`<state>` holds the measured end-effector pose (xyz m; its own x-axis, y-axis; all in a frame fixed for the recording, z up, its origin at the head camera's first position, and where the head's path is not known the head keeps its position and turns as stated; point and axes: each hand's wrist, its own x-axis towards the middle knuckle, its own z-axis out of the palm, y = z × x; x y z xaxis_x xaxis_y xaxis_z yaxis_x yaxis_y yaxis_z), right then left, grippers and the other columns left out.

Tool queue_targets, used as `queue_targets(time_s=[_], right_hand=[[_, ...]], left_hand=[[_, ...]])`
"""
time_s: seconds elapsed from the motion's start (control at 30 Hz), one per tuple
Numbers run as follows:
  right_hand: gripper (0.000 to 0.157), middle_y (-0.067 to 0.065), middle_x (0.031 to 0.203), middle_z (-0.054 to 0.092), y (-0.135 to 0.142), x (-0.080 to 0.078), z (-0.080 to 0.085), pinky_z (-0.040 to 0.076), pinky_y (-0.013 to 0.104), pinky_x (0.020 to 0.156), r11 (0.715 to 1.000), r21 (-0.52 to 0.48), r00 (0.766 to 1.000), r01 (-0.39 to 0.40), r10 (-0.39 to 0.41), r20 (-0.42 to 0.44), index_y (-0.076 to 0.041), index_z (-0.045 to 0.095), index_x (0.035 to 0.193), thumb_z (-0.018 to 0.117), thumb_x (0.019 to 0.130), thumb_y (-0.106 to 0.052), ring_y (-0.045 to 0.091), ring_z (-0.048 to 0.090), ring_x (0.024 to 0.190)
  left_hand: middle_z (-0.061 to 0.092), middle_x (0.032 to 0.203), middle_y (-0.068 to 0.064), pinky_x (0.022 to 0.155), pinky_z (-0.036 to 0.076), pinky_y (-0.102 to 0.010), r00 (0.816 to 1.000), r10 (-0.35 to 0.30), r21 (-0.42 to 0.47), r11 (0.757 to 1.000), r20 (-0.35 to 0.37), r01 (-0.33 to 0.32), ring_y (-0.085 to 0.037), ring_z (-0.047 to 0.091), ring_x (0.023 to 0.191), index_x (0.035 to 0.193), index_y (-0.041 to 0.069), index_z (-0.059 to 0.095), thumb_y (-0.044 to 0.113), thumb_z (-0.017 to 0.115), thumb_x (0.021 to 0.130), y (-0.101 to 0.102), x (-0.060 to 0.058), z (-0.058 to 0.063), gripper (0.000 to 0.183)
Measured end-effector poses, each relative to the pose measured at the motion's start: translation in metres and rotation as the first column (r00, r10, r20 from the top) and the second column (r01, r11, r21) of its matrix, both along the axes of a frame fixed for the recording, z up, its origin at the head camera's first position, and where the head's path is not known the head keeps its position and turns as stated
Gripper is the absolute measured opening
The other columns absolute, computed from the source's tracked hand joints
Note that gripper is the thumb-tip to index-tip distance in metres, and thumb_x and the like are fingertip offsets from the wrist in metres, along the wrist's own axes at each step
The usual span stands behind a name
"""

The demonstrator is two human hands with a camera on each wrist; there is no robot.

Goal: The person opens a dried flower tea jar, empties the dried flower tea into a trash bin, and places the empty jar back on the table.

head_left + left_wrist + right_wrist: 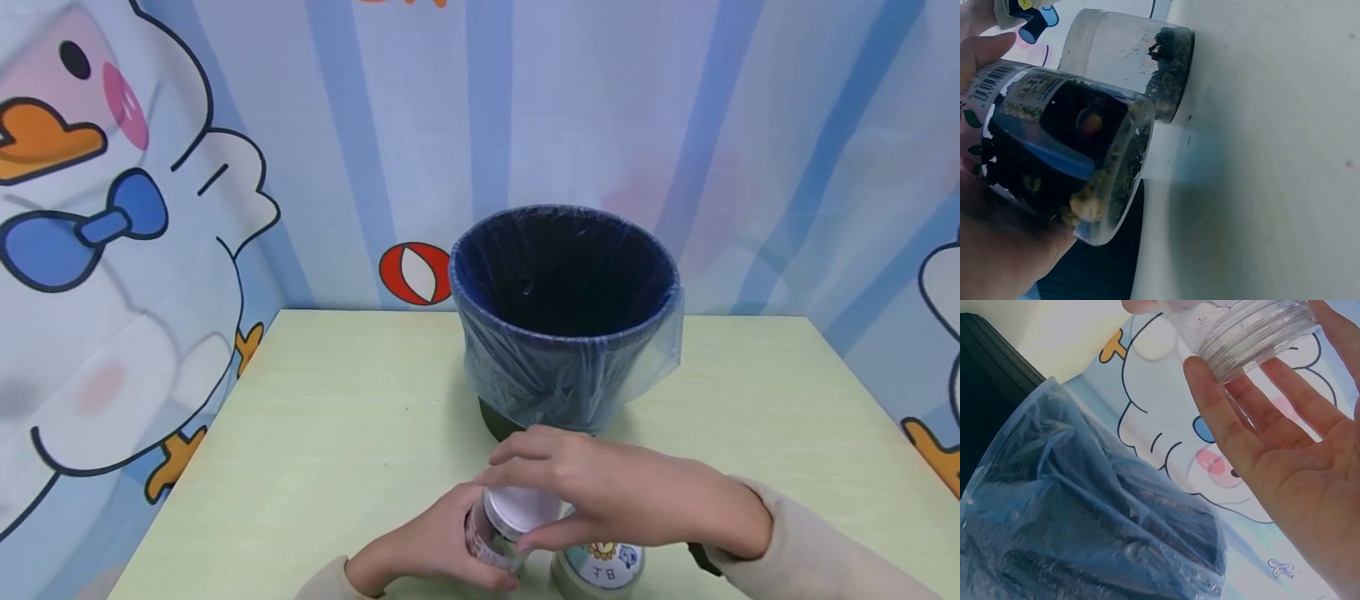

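Head view: the jar (489,540) is on the near side of the bin (492,421), a little left of the bin's middle. The left hand (442,537) grasps it round the side, and the right hand (588,479) spans its top, thumb on the near edge and fingers on the far one. I judge the step in hand to be work at the jar's top, perhaps a lid being turned; the next move seems to call for a steady left hold and an even grip by the right. A second jar (600,575) with a printed top stands nearer than the bin, just beside the first and partly under the right hand, so it could be knocked. The bin wears a loose blue bag (536,379) on the table (337,417), with a printed backdrop (570,100) behind it.

Left wrist view: left fingers and thumb wrap the labelled jar, which has dark and pale contents near its base and seems tilted. The second jar, beside it and likewise this side of the bin, has dark matter at its bottom.

Right wrist view: right fingers curve round the clear ridged top, on the wearer's side of the bin; whether those ridges are lid or neck, I cannot tell.
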<state>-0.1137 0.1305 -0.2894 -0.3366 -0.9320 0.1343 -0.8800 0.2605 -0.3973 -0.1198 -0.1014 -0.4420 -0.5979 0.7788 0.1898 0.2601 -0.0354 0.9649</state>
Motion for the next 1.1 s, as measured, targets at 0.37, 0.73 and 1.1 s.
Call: queue_targets(time_s=[0.37,0.73,1.1], right_hand=[[0.051,0.001,0.136,0.053,0.021,0.001,0.002,0.053,0.028,0.088,0.992,-0.119,0.999,0.036,-0.038,-0.014,-0.016,0.056,0.139,0.07,0.094,-0.033,0.016,0.051,0.121],[0.057,0.006,0.138,0.055,0.031,0.0,0.006,0.056,0.028,0.081,0.969,-0.247,0.999,0.031,-0.04,-0.032,-0.017,0.056,0.14,0.078,0.088,-0.024,0.021,0.054,0.121],[0.06,0.005,0.141,0.053,0.043,-0.003,0.006,0.053,0.027,0.088,0.964,-0.266,0.999,0.026,-0.03,-0.012,-0.015,0.056,0.14,0.08,0.086,-0.021,0.019,0.052,0.127]], left_hand=[[0.062,0.12,0.002,0.089,0.053,-0.033,0.993,0.025,-0.057,0.998,-0.116,-0.032,-0.014,0.062,0.104,0.14,0.023,0.048,0.015,0.085,0.077,0.005,-0.009,0.025,0.073],[0.067,0.107,0.008,0.079,0.055,-0.029,0.966,0.15,-0.118,0.977,-0.212,-0.178,-0.01,0.065,0.091,0.123,0.025,0.056,0.021,0.087,0.075,0.005,-0.009,0.051,0.057],[0.067,0.107,0.008,0.078,0.055,-0.028,0.948,0.204,-0.184,0.95,-0.246,-0.252,-0.01,0.064,0.091,0.125,0.023,0.057,0.023,0.088,0.073,0.008,-0.006,0.064,0.06]])
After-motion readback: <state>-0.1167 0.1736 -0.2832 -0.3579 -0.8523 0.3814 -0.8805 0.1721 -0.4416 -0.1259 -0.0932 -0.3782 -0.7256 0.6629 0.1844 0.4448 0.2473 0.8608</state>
